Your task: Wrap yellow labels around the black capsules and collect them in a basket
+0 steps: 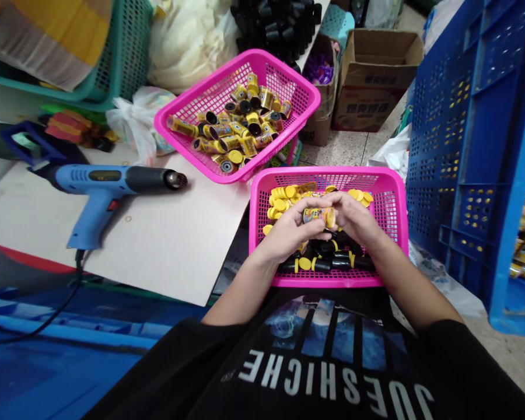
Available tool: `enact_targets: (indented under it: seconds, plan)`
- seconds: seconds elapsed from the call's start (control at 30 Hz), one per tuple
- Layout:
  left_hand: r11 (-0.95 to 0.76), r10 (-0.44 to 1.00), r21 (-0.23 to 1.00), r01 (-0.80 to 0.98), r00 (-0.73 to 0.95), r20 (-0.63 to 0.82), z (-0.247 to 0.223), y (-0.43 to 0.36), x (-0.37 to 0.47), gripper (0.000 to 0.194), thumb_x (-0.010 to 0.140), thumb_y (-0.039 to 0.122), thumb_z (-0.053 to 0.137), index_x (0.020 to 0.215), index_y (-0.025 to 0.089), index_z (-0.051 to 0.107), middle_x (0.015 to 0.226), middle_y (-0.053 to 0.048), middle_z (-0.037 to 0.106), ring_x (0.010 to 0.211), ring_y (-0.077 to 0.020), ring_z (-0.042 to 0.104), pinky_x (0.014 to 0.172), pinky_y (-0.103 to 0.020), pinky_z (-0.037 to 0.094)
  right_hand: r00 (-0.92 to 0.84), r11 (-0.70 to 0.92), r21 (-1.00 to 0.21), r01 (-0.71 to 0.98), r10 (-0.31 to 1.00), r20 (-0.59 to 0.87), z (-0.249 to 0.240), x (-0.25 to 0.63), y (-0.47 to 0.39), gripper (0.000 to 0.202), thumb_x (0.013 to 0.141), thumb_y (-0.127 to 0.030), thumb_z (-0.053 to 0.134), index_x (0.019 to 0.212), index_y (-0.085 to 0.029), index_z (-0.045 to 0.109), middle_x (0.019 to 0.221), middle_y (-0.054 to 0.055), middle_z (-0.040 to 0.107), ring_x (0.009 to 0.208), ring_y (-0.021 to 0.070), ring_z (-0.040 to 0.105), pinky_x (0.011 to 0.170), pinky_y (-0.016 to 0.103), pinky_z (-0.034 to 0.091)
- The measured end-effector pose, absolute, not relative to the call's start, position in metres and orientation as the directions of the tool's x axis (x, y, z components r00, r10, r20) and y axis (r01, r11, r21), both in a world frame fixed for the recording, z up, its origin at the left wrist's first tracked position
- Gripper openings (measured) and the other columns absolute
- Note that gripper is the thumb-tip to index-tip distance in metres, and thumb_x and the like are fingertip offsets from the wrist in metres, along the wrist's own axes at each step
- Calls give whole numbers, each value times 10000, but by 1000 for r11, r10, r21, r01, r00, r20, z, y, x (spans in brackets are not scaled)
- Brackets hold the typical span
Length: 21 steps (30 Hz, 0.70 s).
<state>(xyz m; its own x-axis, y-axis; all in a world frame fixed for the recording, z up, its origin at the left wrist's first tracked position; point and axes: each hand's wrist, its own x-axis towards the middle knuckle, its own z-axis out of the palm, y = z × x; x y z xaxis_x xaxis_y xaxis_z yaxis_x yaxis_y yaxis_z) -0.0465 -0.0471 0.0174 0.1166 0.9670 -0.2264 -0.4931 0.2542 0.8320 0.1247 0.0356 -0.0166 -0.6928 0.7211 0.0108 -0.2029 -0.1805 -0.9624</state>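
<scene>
Tube (318, 217), short and round with a glossy yellow printed wrap, lies between the fingers of both hands, above the middle of the near basket (319, 282). The left hand (294, 228) clamps it from nine o'clock; the right hand (354, 217) closes on its end from three, fingertips nearly meeting. Pink plastic mesh walls leave a margin on either side of the hands. Below them are flat yellow caps (280, 205) and smooth black tubes (321, 264). At eleven, the far basket (314, 99) holds more wrapped tubes (230, 143), its lower edge close to the near rim. Pale, flat tabletop (170, 251) stretches toward nine, under a blue heat gun (97, 181). Tall blue perforated crate (472, 116) walls off two o'clock.
</scene>
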Motion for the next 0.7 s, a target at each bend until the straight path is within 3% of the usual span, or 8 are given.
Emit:
enact_targets:
  seconds: [0.1,0.23,0.33,0.43,0.5,0.6,0.7]
  plan:
    - [268,963,771,-578,128,-239,19,-46,-48,329,778,429,833,999,239,678,948,-21,648,760,-123,624,643,-238,545,-634,-75,-990,-120,773,18,-5,134,36,526,910,-708,557,1204,-276,615,1163,75,654,1016,218,651,869,378,567]
    - [224,971,778,-587,66,-230,15,-43,-43,336,779,446,790,963,249,590,929,-23,625,774,-152,614,627,-252,517,-659,283,-959,-3,721,215,7,133,33,548,791,-548,810,1247,-306,625,1149,58,649,1006,228,640,864,387,559]
    - [230,972,820,-524,85,-218,13,-41,-41,392,809,492,754,1076,264,580,995,-42,640,862,-190,653,683,-289,543,-650,511,-857,66,673,352,20,131,29,377,824,-426,810,1158,-304,683,1077,50,677,976,233,632,866,409,546]
    - [143,989,912,-384,10,-150,11,-37,-54,497,848,537,725,1247,275,588,1148,-73,642,1019,-222,668,789,-316,570,-590,601,-763,237,713,378,37,143,31,237,888,-388,734,1105,-297,704,1036,57,689,969,247,628,877,435,532]
    - [40,989,970,-238,-132,-73,9,-33,-72,492,884,538,691,1294,285,593,1242,-78,629,1121,-230,651,863,-324,566,-553,585,-666,463,778,299,45,155,38,276,909,-396,691,1158,-277,698,1106,89,683,1036,282,612,899,469,519]
    - [-21,959,999,-26,-282,13,7,-31,-102,394,945,514,617,1264,281,624,1252,-69,654,1141,-211,650,883,-304,556,-534,528,-359,770,841,91,45,160,43,352,921,-402,652,1203,-196,699,1208,158,668,1154,359,566,958,541,480]
    - [-9,956,995,97,-291,37,8,-32,-117,312,988,463,551,1185,250,665,1109,-59,711,989,-168,684,813,-267,551,-669,648,-167,743,706,-232,28,140,36,283,943,-363,614,1108,-170,738,1160,168,713,1113,349,597,958,511,482]
